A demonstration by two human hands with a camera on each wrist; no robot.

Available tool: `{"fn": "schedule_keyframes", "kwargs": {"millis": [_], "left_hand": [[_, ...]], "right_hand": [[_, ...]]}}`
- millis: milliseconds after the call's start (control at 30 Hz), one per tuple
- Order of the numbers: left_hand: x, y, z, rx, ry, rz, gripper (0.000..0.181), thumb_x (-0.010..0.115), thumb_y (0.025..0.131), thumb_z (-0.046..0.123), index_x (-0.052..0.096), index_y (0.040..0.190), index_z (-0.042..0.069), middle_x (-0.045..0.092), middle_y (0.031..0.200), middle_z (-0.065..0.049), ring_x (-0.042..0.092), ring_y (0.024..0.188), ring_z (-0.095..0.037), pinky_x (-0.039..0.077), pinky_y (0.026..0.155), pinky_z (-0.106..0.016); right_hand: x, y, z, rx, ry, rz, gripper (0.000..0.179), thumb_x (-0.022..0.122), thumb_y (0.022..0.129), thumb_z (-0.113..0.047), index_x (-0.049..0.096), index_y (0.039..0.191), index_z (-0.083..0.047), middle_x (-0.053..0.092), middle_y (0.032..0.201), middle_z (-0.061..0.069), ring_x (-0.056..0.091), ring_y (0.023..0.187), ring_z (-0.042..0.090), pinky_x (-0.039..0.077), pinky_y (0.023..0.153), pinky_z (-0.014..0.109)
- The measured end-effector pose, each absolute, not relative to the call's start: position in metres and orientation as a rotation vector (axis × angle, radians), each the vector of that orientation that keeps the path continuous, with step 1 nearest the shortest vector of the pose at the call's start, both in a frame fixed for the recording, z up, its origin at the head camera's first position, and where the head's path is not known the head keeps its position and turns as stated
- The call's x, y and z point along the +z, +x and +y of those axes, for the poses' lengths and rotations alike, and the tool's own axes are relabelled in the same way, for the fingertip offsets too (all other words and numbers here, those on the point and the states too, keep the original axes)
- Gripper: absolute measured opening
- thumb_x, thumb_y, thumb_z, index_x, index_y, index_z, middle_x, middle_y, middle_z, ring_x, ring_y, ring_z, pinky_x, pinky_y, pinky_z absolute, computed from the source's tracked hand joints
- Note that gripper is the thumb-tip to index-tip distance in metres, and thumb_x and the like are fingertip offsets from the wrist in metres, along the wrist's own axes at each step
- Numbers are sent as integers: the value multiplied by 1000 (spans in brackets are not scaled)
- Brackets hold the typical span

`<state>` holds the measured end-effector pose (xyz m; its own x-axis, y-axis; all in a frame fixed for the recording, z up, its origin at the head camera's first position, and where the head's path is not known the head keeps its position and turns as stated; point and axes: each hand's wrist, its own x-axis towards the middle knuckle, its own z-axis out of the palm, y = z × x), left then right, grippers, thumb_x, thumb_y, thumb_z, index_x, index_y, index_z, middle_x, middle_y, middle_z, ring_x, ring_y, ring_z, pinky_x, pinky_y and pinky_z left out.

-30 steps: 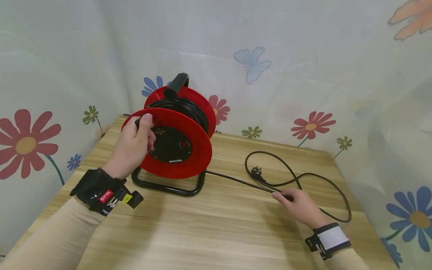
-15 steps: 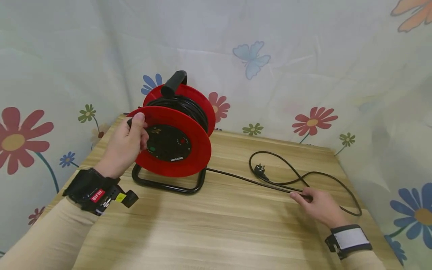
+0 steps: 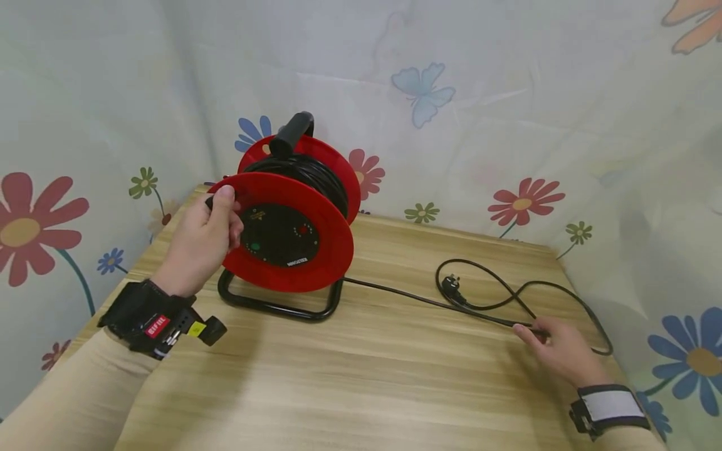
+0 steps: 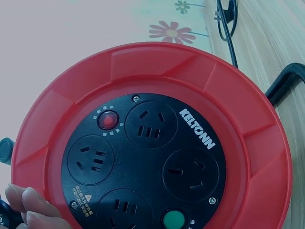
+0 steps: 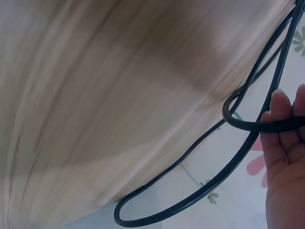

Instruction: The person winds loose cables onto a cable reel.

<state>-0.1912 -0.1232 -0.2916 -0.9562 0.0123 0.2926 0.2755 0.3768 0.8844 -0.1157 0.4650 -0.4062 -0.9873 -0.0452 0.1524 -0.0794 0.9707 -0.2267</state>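
A red cable reel point(image 3: 335, 241) wound with black cable stands on the table at left. My left hand point(image 3: 197, 244) grips a small black knob point(image 3: 210, 202) at the upper left of its front disc. In the left wrist view the black socket panel point(image 4: 147, 157) shows round outlets, a red button and a green button, with my fingertips point(image 4: 38, 205) at the lower left. The cable point(image 3: 395, 290) runs from the reel to my right hand point(image 3: 566, 354), which holds it between thumb and fingers. In the right wrist view a bend of cable point(image 5: 248, 126) crosses those fingers.
A black three-pin plug point(image 3: 451, 285) lies on the wooden table point(image 3: 350, 388), beside loose loops of cable point(image 3: 586, 300) near its right edge. The reel stands on a black tube frame point(image 3: 276, 310) with a carrying handle point(image 3: 290, 133). Flower-printed sheeting point(image 3: 479, 125) hangs behind and at both sides.
My right hand has moved right along with the cable, and the plug and loops have shifted right too. My left hand has moved slightly left with the knob; the disc has turned a little.
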Motion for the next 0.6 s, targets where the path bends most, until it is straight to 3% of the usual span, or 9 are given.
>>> {"fn": "schedule_keyframes", "kwargs": {"millis": [133,233,600], "left_hand": [[-290,-192,-122,-1584,-300,-2399,45,32,101,45,48,101,2,51,70,-9,52,62,-25,45,56,-30],[-288,-192,-120,-1543,-323,-2398,46,32,101,44,49,96,1,51,70,-12,51,63,-26,44,56,-32],[-285,-192,-111,-1403,-362,-2456,48,31,100,47,47,85,4,48,66,-14,48,60,-27,37,52,-37]], "right_hand": [[-407,-113,462,392,141,-2963,43,51,96,-39,67,100,1,69,94,20,60,85,32,48,70,53],[-407,-112,459,410,151,-2964,47,49,97,-39,66,104,4,67,103,26,59,94,40,46,76,60],[-415,-116,455,382,139,-2951,42,52,96,-40,68,93,-2,70,91,17,62,83,32,50,70,55]]}}
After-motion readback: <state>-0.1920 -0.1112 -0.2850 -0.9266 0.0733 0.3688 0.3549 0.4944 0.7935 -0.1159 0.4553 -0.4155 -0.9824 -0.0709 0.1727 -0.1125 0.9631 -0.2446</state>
